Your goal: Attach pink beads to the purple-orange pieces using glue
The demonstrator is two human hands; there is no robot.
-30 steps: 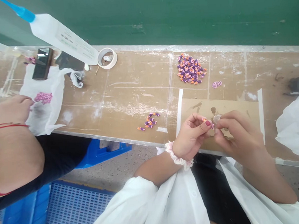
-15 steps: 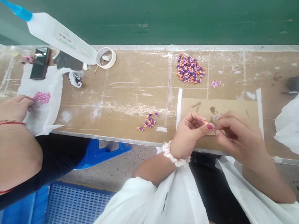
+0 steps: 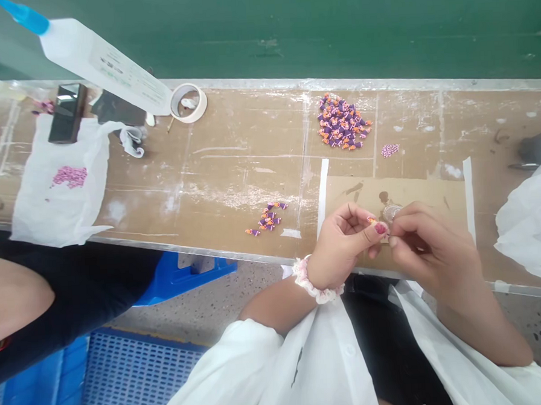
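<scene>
My left hand [image 3: 345,244] and my right hand [image 3: 429,248] meet over a taped cardboard sheet [image 3: 415,198] at the near edge of the bench. The left thumb and forefinger pinch a tiny orange and purple piece [image 3: 372,221]. My right hand's fingers are closed around a small clear round thing [image 3: 391,211], held against that piece. A small cluster of purple and orange pieces [image 3: 266,218] lies on the bench just left of my left hand. A bigger pile of the same pieces [image 3: 341,123] lies farther back.
A tape roll [image 3: 188,103], a white squeeze bottle with a blue tip [image 3: 95,57] and a black box [image 3: 66,113] sit at the back left. White bags [image 3: 56,183] [image 3: 532,219] with pink pieces lie at both sides. A neighbour's arm [image 3: 12,300] is at the left, above a blue crate [image 3: 125,379].
The neighbour's hand has drawn back off the left white bag and out of sight. My two hands stay together, barely shifted.
</scene>
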